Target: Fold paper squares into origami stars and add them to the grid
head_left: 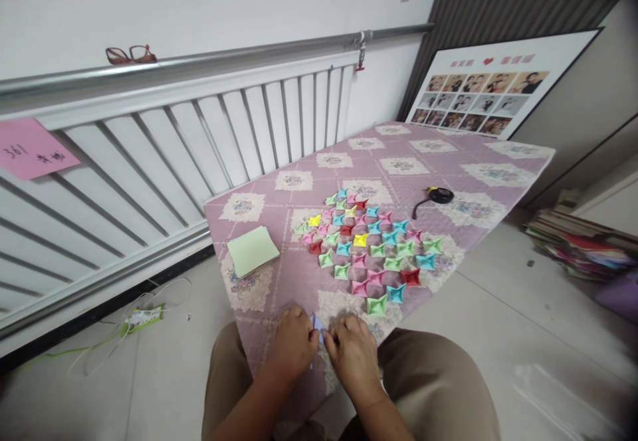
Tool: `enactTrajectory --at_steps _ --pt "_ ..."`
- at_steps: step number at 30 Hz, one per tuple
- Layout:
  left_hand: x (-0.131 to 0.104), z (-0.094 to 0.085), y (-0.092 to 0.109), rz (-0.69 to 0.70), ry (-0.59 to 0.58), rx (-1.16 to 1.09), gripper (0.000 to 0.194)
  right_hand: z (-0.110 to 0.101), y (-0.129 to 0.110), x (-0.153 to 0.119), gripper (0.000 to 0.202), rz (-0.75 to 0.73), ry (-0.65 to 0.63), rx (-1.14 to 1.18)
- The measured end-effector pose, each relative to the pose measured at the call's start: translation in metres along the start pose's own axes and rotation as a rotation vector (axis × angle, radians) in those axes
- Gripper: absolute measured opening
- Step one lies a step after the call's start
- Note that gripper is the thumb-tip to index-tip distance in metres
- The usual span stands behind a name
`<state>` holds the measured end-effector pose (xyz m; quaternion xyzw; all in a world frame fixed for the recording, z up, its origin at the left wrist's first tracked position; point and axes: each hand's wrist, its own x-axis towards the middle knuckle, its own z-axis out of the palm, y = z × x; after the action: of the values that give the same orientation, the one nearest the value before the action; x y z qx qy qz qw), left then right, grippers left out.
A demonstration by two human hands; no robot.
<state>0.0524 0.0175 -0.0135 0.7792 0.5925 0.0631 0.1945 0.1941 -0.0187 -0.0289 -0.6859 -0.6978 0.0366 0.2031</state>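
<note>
Between my hands, at the near end of the cloth-covered table, is a small folded piece of blue-violet paper [318, 323]. My left hand [296, 338] grips its left side, fingers curled and thumb against it. My right hand [353, 348] pinches the right side; most of the paper is hidden under the fingers. Just beyond my hands stand several small folded paper boats [377, 305] in green, pink, blue, red and yellow, set out in slanting rows. A stack of pale green paper sheets [253, 252] lies to the left.
A black tape measure [440, 195] lies on the flowered tablecloth [343, 160] at the right. Along the left runs a white radiator [199, 139], with eyeglasses [130, 54] on the pipe above. A power strip [143, 319] with cables is on the floor. A photo board [491, 79] leans at the back.
</note>
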Motion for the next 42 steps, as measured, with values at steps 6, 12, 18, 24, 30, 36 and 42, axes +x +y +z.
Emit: enactTrajectory --at_steps 6,12,18,24,30,36,42 --pt "0.0 0.001 0.0 -0.021 0.014 -0.008 0.003 -0.002 -0.002 0.002 0.012 0.041 -0.031 0.004" --pt "-0.001 -0.004 0.0 -0.003 -0.026 -0.032 0.008 -0.003 -0.002 0.003 0.016 0.039 -0.025 0.015" --pt "-0.002 -0.009 0.001 0.003 -0.058 -0.033 0.018 -0.002 -0.001 0.002 0.017 0.035 -0.007 0.052" --pt "0.001 -0.009 -0.005 0.032 -0.08 -0.06 0.021 0.003 0.003 -0.004 0.012 0.018 0.036 0.116" --pt "0.008 -0.011 -0.008 0.059 -0.091 -0.068 0.02 0.01 0.01 -0.011 0.004 -0.027 0.064 0.173" --pt "0.009 -0.013 -0.007 0.063 -0.087 -0.071 0.019 0.01 0.015 -0.012 0.019 -0.141 0.105 0.165" --pt "0.011 -0.023 -0.005 0.061 -0.128 -0.076 0.017 0.022 -0.007 -0.029 0.046 -0.332 0.015 0.02"
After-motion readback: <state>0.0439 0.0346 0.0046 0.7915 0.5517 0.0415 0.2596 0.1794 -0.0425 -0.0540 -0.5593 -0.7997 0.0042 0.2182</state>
